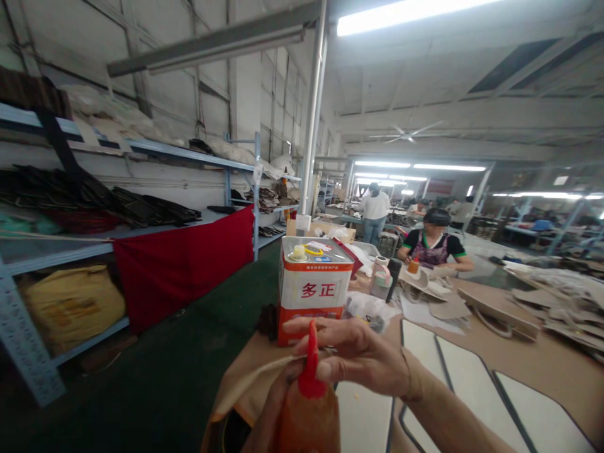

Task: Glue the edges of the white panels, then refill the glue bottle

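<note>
An orange-brown squeeze bottle (pixel 310 421) with a red pointed nozzle stands upright at the bottom middle. My left hand (pixel 274 409) is wrapped round its left side, mostly cut off by the lower edge. From the right, my right hand (pixel 363 358) reaches across with thumb and fingers closed about the red nozzle (pixel 311 368). Just beyond the hands is a large white and orange metal can (pixel 315 286) with a pale cap on top. Flat cream panels with dark edges (pixel 462 377) lie on the table beside my right forearm.
The brown table (pixel 533 358) carries cut pieces (pixel 497 314), a plastic bag (pixel 370 308) and a tumbler (pixel 380 277). A co-worker (pixel 434 245) sits across it near another orange bottle (pixel 413 265). Shelving with a red cloth (pixel 189 264) runs along the left, past a green floor (pixel 189 377).
</note>
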Demonstrator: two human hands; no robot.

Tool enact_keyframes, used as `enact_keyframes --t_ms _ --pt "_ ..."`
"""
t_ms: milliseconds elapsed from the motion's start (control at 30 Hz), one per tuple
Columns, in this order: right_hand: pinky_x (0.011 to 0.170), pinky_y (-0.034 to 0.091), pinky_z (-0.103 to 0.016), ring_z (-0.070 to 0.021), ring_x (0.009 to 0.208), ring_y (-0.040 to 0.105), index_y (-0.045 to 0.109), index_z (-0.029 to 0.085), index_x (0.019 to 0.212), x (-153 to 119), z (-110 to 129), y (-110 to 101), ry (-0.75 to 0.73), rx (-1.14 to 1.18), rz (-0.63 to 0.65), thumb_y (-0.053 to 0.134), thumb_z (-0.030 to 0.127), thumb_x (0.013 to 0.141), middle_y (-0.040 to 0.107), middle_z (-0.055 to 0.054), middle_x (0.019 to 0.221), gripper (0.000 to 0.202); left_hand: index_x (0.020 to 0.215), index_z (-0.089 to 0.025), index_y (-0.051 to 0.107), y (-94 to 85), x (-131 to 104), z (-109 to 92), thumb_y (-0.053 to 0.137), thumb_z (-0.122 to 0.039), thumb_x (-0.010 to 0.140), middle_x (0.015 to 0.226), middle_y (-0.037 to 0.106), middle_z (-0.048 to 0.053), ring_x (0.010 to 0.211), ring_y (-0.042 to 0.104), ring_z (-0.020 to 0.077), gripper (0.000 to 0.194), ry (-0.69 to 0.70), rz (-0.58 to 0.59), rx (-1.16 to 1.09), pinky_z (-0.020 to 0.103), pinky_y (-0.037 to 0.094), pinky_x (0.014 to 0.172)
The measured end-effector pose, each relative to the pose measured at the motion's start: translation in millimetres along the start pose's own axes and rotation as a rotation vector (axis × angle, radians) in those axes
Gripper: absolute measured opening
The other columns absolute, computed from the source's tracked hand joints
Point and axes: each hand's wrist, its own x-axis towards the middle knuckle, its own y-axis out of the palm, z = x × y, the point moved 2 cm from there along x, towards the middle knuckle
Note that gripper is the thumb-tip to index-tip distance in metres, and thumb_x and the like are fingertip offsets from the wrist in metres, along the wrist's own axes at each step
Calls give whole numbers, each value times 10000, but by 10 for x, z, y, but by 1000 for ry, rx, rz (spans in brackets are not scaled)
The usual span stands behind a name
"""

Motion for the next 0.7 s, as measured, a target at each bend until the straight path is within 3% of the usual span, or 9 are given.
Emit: enact_keyframes --t_ms 167,367,433,533,700 --pt "952 441 -350 -212 1068 604 749 256 961 37 -132 -8 -38 42 -120 705 311 797 672 -55 1139 178 1294 -287 540 -5 -60 74 723 -562 647 1377 511 87 1360 328 363 726 -6 -53 45 460 371 1071" --pt "808 483 -317 -202 876 632 748 252 971 43 -240 113 1 -55 -279 682 407 797 705 -45 910 242 1346 -330 488 44 -155 213 683 -405 755 1417 482 59 1358 345 337 627 -24 -155 99 435 429 1037" --pt "762 488 -307 -198 832 627 744 240 985 57 -258 152 18 -71 -326 668 439 799 695 -51 903 282 1351 -323 487 74 -134 209 654 -408 783 1412 490 62 1347 370 322 598 5 -160 101 423 432 1037" --pt "812 475 -319 -211 889 616 749 240 968 102 -282 184 -33 -163 -368 638 443 822 690 -60 932 273 1370 -312 459 97 -69 173 629 -426 805 1440 458 68 1342 384 298 601 118 -162 108 402 418 1050" --pt "843 466 -345 -244 961 613 757 247 922 171 -437 151 -38 -324 -490 602 490 831 691 -75 976 303 1495 -298 108 90 41 253 588 -423 846 1488 369 146 1291 457 288 816 148 -243 88 384 496 958"
